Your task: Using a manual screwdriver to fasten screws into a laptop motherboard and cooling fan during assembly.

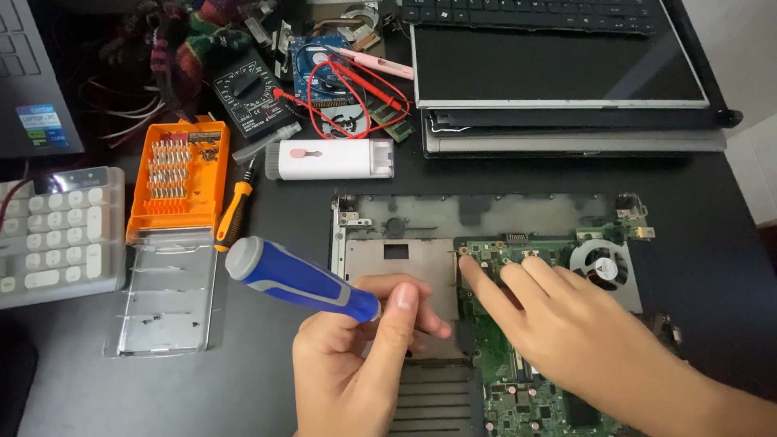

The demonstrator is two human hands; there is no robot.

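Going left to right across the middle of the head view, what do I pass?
White keyboard → orange bit case → blue-handled screwdriver in the left hand → right hand with fingers on the green circuit board → round fan.

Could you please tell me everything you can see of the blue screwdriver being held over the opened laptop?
The screwdriver has a thick blue handle with a grey rounded cap at its butt end, plastic or rubber by its look. It lies tilted, the cap up and to the left, the handle sloping down to the right into the left hand, whose fingers wrap around its lower end. The shaft and tip are hidden behind those fingers. It hangs above the dark desk, just left of the opened laptop base.
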